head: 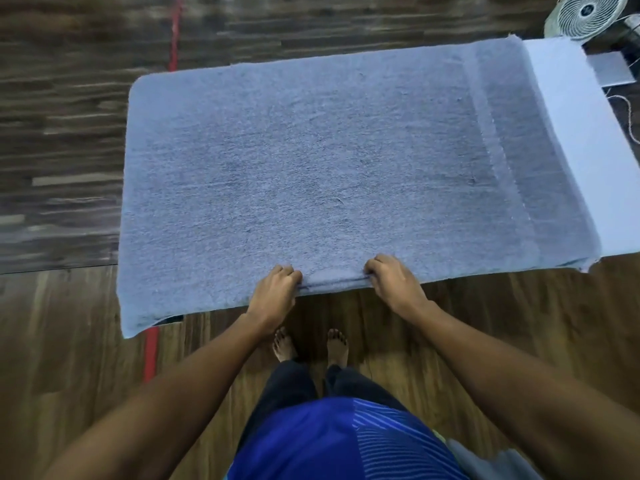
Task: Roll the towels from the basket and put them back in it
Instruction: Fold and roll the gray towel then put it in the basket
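Red stripe (151, 351): a taped line on the dark wooden plank floor, running under the desk's left end.
Towel (311, 161): a large grey-blue terry towel, spread flat over most of the desk, its left end hanging a little past the near edge.
Left hand (277, 289): fingers curled, grasping the towel's near hem.
Right hand (394, 282): likewise clenched on the near hem, just beside the left hand, with a thin raised fold of cloth between the two.
Desk (568, 133): white and flat, bare only at its right end.
Fan (585, 12): white and round, on the floor beyond the desk's far right corner.
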